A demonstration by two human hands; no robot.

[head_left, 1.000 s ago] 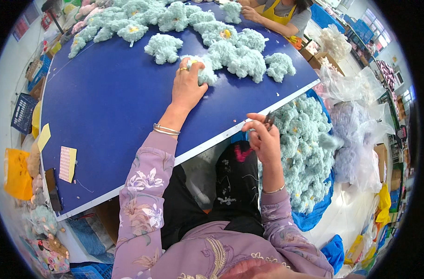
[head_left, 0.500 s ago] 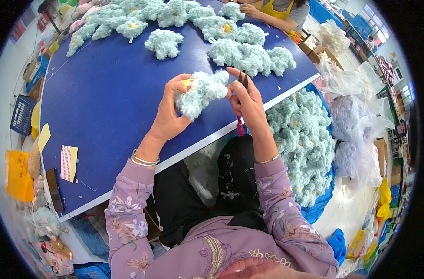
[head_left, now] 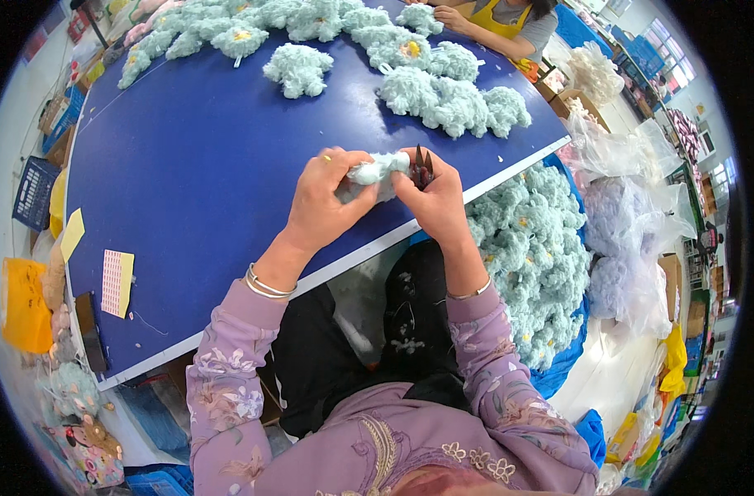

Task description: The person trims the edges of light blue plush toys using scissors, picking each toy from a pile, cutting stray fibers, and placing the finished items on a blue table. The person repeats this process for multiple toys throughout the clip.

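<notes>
1. Both hands had drawn closer together than half a second before, and the pale blue fluffy piece [head_left: 380, 170] between them had turned, so that the yellow patch was out of sight and much less of the fluff showed.

2. I judged it light and very soft, a thing that would squash under a pinch and spring back, with little risk of breaking. Its long pile looked likely to shift under the skin rather than slip, so a firm hold through the fluff to the body beneath seemed best, one end to each hand.

3. It lay right between my fingertips, touching both sides: its left end sat in the curl of my left hand [head_left: 327, 198], its right end under my right thumb.

4. My left fingers were bent round it with the thumb on the near side, parted only by its squeezed thickness.

5. My right hand [head_left: 436, 198] pinched the other end between thumb and forefinger. It also held small dark snips [head_left: 424, 168], their blades pointing away from me just right of the fluff, tips slightly apart. How the lower fingers gripped them I could not tell.

6. Beyond my fingertips, well apart, similar fluffy pieces [head_left: 299, 71] lay on the blue table [head_left: 195, 198].
</notes>
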